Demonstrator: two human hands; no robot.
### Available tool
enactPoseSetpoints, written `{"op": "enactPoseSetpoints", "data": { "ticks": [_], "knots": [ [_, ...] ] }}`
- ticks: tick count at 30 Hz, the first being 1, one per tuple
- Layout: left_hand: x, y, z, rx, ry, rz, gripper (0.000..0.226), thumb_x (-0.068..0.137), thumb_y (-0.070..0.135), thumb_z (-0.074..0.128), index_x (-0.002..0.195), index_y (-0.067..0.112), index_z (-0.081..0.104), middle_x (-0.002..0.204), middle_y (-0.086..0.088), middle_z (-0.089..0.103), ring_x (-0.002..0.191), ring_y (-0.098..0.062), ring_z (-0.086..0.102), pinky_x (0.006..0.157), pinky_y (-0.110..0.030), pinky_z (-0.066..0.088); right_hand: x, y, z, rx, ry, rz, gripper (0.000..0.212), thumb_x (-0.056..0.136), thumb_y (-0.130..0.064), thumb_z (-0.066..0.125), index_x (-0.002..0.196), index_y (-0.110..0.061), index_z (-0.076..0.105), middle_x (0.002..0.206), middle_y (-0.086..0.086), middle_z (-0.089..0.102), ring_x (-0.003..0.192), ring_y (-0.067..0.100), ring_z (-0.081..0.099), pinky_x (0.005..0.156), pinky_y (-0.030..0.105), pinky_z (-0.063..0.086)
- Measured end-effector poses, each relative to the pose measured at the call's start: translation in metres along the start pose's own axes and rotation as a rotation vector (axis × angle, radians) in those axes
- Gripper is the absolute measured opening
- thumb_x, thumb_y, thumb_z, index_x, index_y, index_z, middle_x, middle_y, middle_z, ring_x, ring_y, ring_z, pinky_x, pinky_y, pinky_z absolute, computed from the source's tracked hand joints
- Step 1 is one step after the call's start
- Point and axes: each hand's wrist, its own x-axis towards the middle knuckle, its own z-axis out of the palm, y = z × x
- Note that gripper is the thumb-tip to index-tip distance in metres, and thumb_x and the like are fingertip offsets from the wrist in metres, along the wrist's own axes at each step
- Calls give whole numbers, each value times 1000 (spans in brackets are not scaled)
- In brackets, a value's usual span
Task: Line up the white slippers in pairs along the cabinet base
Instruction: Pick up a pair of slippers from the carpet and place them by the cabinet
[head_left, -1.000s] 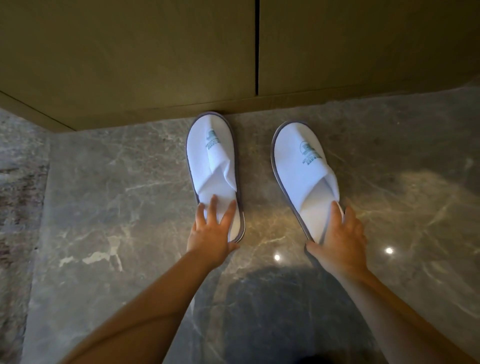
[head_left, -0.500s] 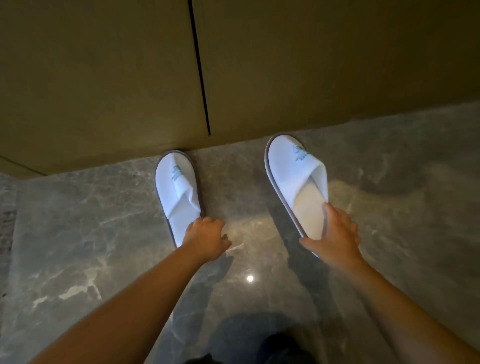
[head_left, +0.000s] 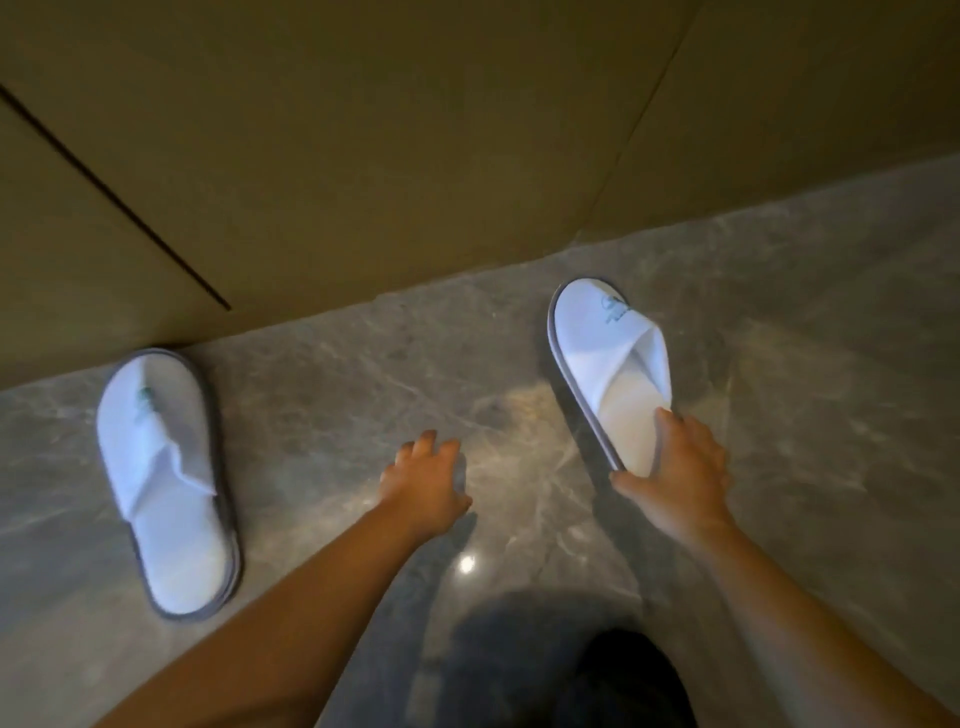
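Gripping the heel of the right slipper (head_left: 608, 353), the right hand (head_left: 675, 473) has its fingers (head_left: 667, 423) closed on it near the cabinet base (head_left: 363, 291). The left hand (head_left: 423, 483) hovers over the marble floor (head_left: 337, 415), fingers loosely spread and holding nothing, while the left slipper (head_left: 161, 467) lies well apart at far left, toe touching the base.

Two white slippers: left slipper (head_left: 161, 467); right slipper (head_left: 610, 364); two bare hands: left hand (head_left: 423, 483); right hand (head_left: 680, 473); three cabinet panels (head_left: 389, 156); one marble floor (head_left: 831, 389).
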Motion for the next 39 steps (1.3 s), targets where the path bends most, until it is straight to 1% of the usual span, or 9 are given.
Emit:
{"op": "enactPoseSetpoints", "data": {
  "ticks": [9,15,18,22,25,27,29,35,39],
  "knots": [
    [58,38,47,132,61,-87,95,72,51,63,142,27,2,154,-10,-5,141,-34,-3,114,-45,13,78,43,38,-1,-28,-95,84,66,-34,73,135,-17,29,144,14,29,129,34,27,105,52,31],
    [59,37,55,163,121,-96,99,71,54,63,142,29,-2,154,-10,-5,141,-33,-2,114,-45,12,108,37,47,3,-65,-186,79,75,-37,67,139,-15,26,151,16,20,134,36,22,109,44,22],
    [55,34,50,164,57,-67,103,70,52,65,142,29,-5,154,-9,-7,142,-32,-5,114,-45,13,111,32,51,-10,-49,-205,69,82,-33,59,139,-12,27,150,18,22,133,38,26,109,46,26],
    [40,26,34,43,26,-46,98,69,48,67,142,25,5,154,-10,3,140,-32,5,112,-44,18,99,26,50,-27,-8,-225,63,84,-32,56,138,-10,30,149,19,24,132,39,26,108,47,26],
    [17,22,13,-25,0,-56,80,76,45,61,141,22,19,150,-9,23,135,-32,26,108,-44,27,69,16,35,136,-17,-294,46,85,-20,57,126,-3,47,133,21,49,122,35,44,101,39,36],
    [-12,21,-6,-69,-43,-48,64,82,42,55,137,19,31,144,-10,37,127,-31,39,104,-42,35,38,3,18,208,-114,-289,33,87,-17,54,117,-3,54,119,18,61,111,32,55,90,32,42],
    [-58,20,-30,-128,-36,-55,53,86,38,50,133,16,38,139,-11,43,122,-31,45,100,-40,39,-1,-19,-5,234,-226,-286,27,87,-16,53,112,-5,57,114,16,64,106,28,59,84,27,41],
    [-252,20,-129,-356,-31,-215,51,87,35,51,132,14,38,138,-12,45,123,-30,45,101,-38,37,-137,-129,-136,288,-480,-416,22,89,-23,50,104,-11,61,96,1,60,87,11,52,74,18,35],
    [-394,38,-210,-519,41,-365,48,87,35,51,129,15,41,134,-11,49,118,-28,49,99,-38,39,-229,-199,-254,310,-559,-558,18,87,-19,53,98,-11,64,90,-3,58,84,9,52,60,8,37]
  ]
}}
